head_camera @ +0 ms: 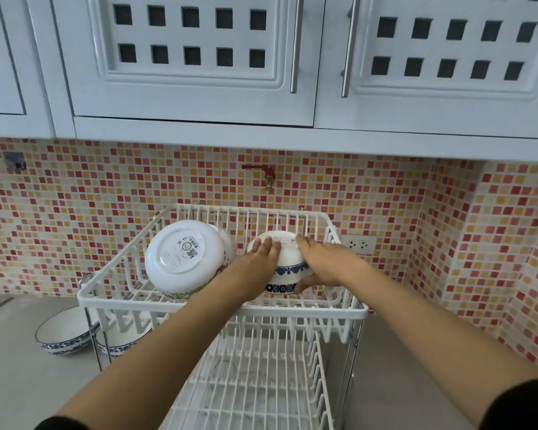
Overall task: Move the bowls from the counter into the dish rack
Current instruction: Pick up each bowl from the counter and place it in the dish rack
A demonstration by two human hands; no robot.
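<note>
Hands: left hand [263,254] and right hand [319,263] clasp one small bowl [288,265] between them, one on each side.
Small bowl: upside down, blue band, in top tier of dish rack [218,307].
Left of hands: large bowl [184,259], tilted in same tier, base showing.
Below left of hands: two bowls [64,330] upright on desk [19,367], beside rack.

Left arm: bare forearm stretched forward and up from lower left; dark sleeve at the elbow
Left hand [263,254]: palm down, fingers spread flat; laid on the left flank of the bowl [284,263]
Right arm: bare forearm reaching in from lower right; dark sleeve at the edge
Right hand [322,263]: fingers over the top, thumb underneath; clasping that bowl's right side
</note>
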